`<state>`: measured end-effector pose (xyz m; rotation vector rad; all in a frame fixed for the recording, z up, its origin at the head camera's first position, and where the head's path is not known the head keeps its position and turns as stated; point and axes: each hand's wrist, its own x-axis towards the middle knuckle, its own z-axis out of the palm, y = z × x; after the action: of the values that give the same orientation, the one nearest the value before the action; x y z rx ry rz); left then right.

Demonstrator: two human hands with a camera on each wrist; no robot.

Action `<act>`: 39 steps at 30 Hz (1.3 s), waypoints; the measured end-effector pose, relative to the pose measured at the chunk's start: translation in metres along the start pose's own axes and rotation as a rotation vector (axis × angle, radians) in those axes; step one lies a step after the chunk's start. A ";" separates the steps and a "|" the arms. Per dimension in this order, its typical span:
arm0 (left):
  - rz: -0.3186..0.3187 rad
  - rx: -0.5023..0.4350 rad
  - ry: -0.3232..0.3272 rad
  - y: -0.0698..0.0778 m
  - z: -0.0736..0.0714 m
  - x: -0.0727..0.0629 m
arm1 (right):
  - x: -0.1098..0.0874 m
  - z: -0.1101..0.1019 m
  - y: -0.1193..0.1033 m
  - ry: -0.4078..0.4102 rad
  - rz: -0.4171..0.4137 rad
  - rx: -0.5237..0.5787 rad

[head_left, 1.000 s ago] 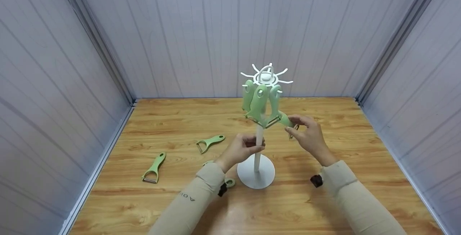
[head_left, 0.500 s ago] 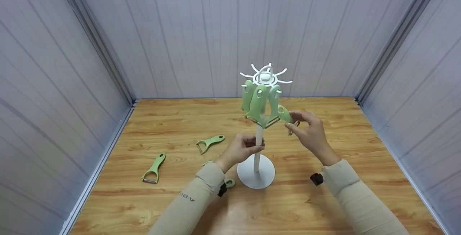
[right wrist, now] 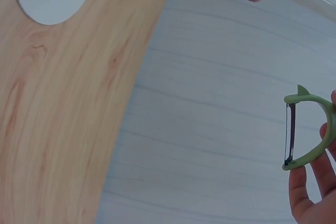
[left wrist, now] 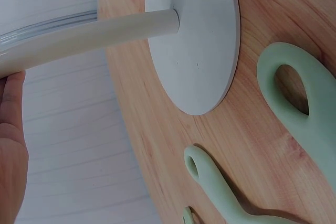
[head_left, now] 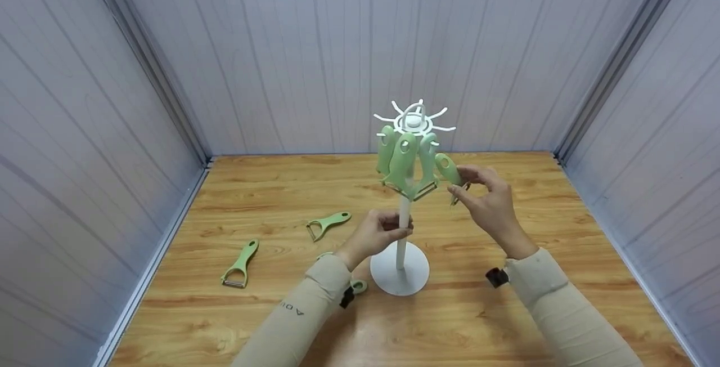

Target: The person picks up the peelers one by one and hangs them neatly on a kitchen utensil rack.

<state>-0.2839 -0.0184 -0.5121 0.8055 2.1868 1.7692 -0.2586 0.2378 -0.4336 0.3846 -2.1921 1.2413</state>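
A white stand (head_left: 400,285) with a round base, a post and a ring of hooks on top stands on the table. My left hand (head_left: 376,235) grips its post midway up. Several green peelers (head_left: 403,161) hang from the hooks by their handle holes, blades down. To the right of these, my right hand (head_left: 488,201) pinches another green peeler (head_left: 448,169) near its blade end, handle hole tilted up toward the stand. In the right wrist view, the fingers hold the Y-shaped head (right wrist: 315,156) of this peeler, and its blade shows.
Two green peelers (head_left: 331,220) (head_left: 242,264) lie on the wooden table (head_left: 270,192) left of the stand. Beneath the left forearm lies another peeler (head_left: 358,286), mostly hidden. Pale panel walls (head_left: 315,57) enclose the table at the back and both sides.
My right hand has risen slightly with its peeler, and the handle hole, hidden at first behind a hanging peeler, now shows. My left hand stays on the post.
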 end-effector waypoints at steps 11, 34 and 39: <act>0.007 0.008 -0.004 0.001 -0.001 -0.001 | 0.005 -0.010 -0.019 0.057 -0.048 0.096; -0.004 0.010 -0.002 0.001 0.000 -0.002 | 0.020 -0.020 -0.061 0.099 -0.222 0.198; -0.027 0.016 0.010 0.003 0.000 -0.002 | 0.025 -0.015 -0.064 0.085 -0.260 0.234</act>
<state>-0.2810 -0.0193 -0.5093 0.7687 2.2099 1.7487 -0.2407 0.2180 -0.3686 0.6755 -1.8619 1.3432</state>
